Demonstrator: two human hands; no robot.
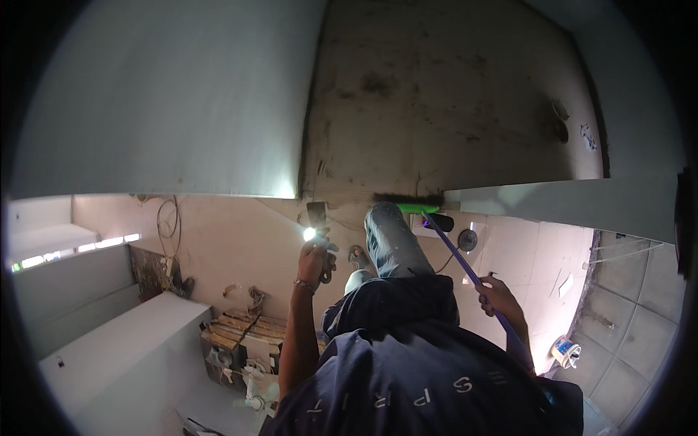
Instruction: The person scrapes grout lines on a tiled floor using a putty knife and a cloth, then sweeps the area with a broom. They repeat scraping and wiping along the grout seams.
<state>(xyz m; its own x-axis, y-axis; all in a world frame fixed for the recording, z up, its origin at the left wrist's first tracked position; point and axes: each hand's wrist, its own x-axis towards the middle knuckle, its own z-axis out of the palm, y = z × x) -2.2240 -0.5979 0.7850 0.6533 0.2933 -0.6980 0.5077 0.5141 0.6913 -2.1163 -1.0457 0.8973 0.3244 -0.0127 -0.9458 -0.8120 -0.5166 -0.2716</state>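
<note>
My right hand (pixel 496 296) is closed around the purple handle of a broom (pixel 465 265). Its green head with dark bristles rests on the floor ahead of my leg, at the opening between two walls. My left hand (pixel 314 263) is raised and closed on a small bright light (pixel 310 234); glare hides most of the light's body. Just beyond it shows a dark flat piece (pixel 316 213), and I cannot tell whether it belongs to the light. My feet are partly hidden under my trousers and shirt.
Pale walls (pixel 182 102) flank a stained, dim floor (pixel 436 109) ahead. A round dark object (pixel 467 240) with a cable lies right of the broom head. Stacked boards (pixel 233 330) stand behind on the left, a paint bucket (pixel 565 352) on the right. A cable loop (pixel 169 221) hangs far left.
</note>
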